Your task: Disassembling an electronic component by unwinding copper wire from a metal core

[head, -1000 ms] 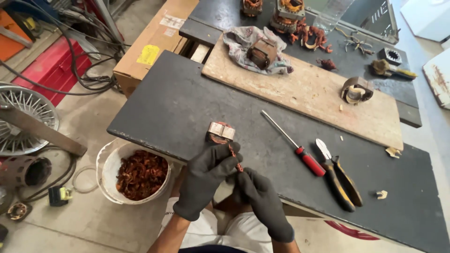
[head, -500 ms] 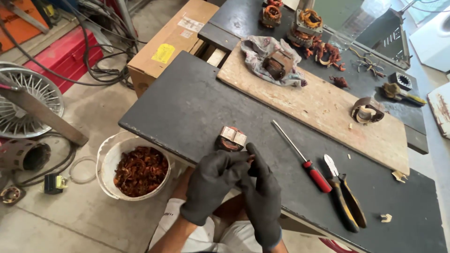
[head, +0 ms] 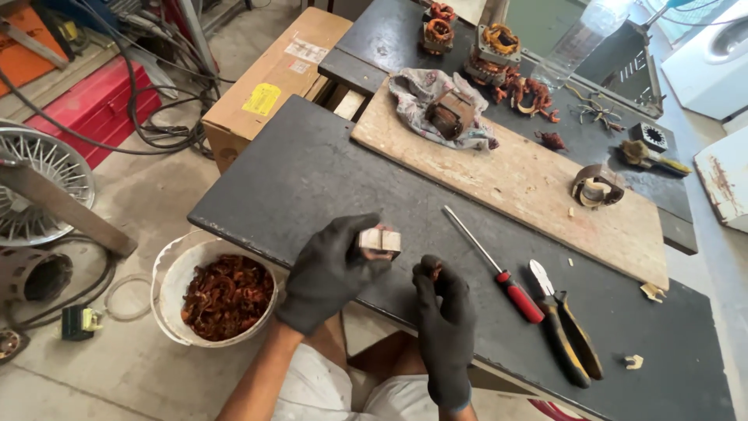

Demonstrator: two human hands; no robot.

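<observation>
Our gloved left hand [head: 331, 273] pinched a small laminated metal core [head: 379, 240] between thumb and fingertips, just above the near edge of the dark worktable [head: 312, 171]. Our right hand [head: 446, 323], at four o'clock from it, had its fingers curled together; whether they gripped anything we could not tell. A red-handled screwdriver [head: 499, 269] lay at three o'clock, pliers [head: 565, 331] just beyond it. A white bucket [head: 167, 273] of copper scrap stood at nine o'clock.

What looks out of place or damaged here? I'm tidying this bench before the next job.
Loose copper wire lies tangled by the stators at the far end, and small chips are scattered by the board. The left hand holds a small block; nothing else stands out.
</observation>
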